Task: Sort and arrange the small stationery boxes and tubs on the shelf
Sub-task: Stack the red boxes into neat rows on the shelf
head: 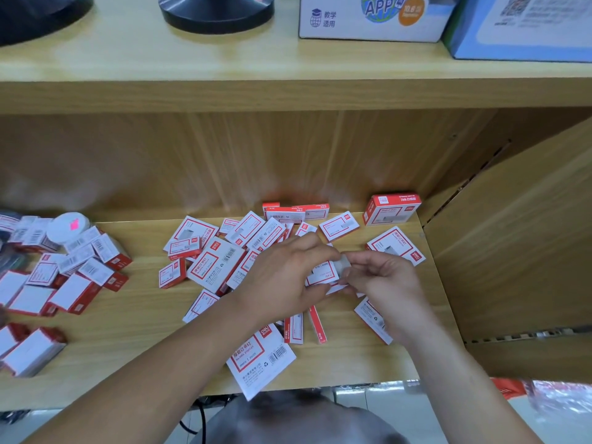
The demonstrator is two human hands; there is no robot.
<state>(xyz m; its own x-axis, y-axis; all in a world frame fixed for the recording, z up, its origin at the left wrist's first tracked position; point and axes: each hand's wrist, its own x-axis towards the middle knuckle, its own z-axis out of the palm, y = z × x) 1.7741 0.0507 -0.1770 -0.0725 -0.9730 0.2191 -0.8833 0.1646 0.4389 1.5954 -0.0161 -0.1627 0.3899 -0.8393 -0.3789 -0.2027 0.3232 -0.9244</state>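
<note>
On the lower shelf point(128, 331) a loose pile of staple boxes point(217, 264) lies in the middle. A second cluster point(77, 277) sits well apart at the left, with a round tub point(69, 227) at its back. A carton of staples point(392, 208) sits at the back right, near the side panel point(512, 251). A larger box point(261, 357) overhangs the front edge. The left hand point(285, 277) and right hand point(384, 283) meet above the pile's right part, holding a small box point(323, 274) between them. On the upper shelf point(224, 65), round bases point(216, 11) stand left of printed cartons point(371, 17).
</note>
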